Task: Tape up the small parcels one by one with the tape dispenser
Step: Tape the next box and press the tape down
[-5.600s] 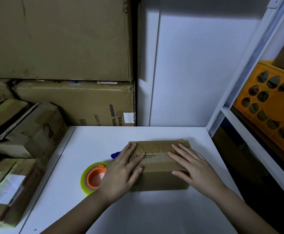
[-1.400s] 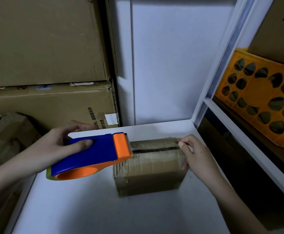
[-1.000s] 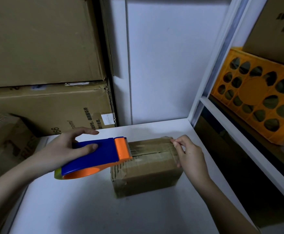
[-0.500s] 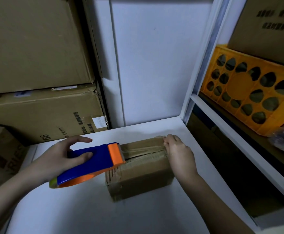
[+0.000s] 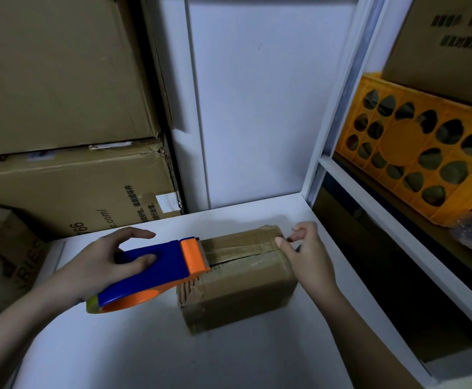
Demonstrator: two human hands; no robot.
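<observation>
A small brown cardboard parcel (image 5: 240,279) lies on the white table (image 5: 173,355), its top seam partly covered by clear tape. My left hand (image 5: 103,265) grips the blue and orange tape dispenser (image 5: 156,270), whose orange cutter end rests on the parcel's left top edge. My right hand (image 5: 304,254) is at the parcel's right top corner, thumb on the edge and fingers lifted and loosely curled. Whether it pinches the tape end cannot be made out.
Large cardboard boxes (image 5: 66,175) are stacked behind the table on the left, with smaller boxes (image 5: 4,248) beside its left edge. A white shelf frame (image 5: 369,220) borders the right side, carrying an orange plastic crate (image 5: 422,158) under another box.
My right hand has lifted from pressing the tape on the parcel's right end; its fingers now stand raised. The dispenser stays at the parcel's left edge. The camera has shifted slightly.
</observation>
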